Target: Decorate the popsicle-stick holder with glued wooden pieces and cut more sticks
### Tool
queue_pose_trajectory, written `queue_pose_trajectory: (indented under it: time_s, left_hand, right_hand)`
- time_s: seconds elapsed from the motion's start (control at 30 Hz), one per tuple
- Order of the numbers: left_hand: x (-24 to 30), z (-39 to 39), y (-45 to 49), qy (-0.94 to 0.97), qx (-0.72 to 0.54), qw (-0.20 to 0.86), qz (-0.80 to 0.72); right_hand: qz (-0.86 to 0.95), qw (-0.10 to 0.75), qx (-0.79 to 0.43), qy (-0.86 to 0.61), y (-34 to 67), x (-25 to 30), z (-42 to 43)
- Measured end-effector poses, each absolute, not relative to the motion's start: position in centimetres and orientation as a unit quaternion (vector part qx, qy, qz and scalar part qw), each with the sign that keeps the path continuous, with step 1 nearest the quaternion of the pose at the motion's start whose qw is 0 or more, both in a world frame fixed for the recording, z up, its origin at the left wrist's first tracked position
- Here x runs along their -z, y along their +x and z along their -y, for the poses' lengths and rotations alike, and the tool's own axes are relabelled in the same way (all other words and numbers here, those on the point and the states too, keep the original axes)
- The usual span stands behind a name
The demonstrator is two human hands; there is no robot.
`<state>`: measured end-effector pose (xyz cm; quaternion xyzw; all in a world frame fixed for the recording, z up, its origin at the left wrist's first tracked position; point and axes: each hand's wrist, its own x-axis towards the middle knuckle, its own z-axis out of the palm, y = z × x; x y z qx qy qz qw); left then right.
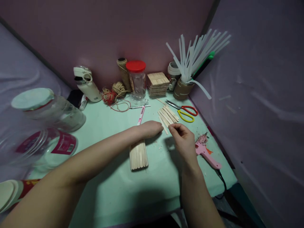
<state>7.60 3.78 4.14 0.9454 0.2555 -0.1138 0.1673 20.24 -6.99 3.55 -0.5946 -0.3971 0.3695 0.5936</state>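
Observation:
A loose pile of wooden craft sticks (168, 114) lies in the middle of the table. My left hand (152, 129) reaches over to the pile's left side with its fingers curled; whatever they hold is hidden. At the near edge of the pile, my right hand (184, 136) pinches thumb and forefinger together at the end of a craft stick. Under my left forearm sits a flat panel of craft sticks (139, 156) laid side by side, its far end covered. A pink cutter (141, 114) lies just beyond my left wrist.
Scissors (184, 110) with red and yellow handles lie right of the pile. A pink glue gun (209, 156) rests at the right edge, its cord hanging down. Behind stand a red-lidded jar (137, 79), stacked wooden squares (158, 84) and white glue sticks (190, 60). Large jars (57, 107) line the left.

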Motion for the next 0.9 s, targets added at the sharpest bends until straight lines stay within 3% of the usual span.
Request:
queue_pose_trajectory:
  time_s: [0.2,0.43,0.57,0.7,0.9]
  left_hand:
    - [-4.0,-3.9,7.4,0.956,0.129,0.120,-0.233]
    - [-4.3,-5.0,6.4,0.955,0.100,0.150,-0.237]
    - [-4.8,-5.9,5.4,0.869,-0.040,0.371,-0.324]
    - [-6.5,-4.8,4.6,0.613,-0.191,0.660,-0.390]
    - [-7.7,-0.3,3.5,0.417,-0.283,0.769,-0.393]
  right_hand:
    - [0.397,0.603,-0.363,-0.589,20.1,-3.5,7.0]
    - [0.398,0.598,-0.353,-0.600,20.1,-3.7,6.9]
    - [0.395,0.598,-0.366,-0.593,20.0,-3.3,6.8]
    - [0.401,0.614,-0.414,-0.539,19.8,-3.3,7.0]
    - [0.460,0.653,-0.412,-0.438,18.6,-4.1,7.6]
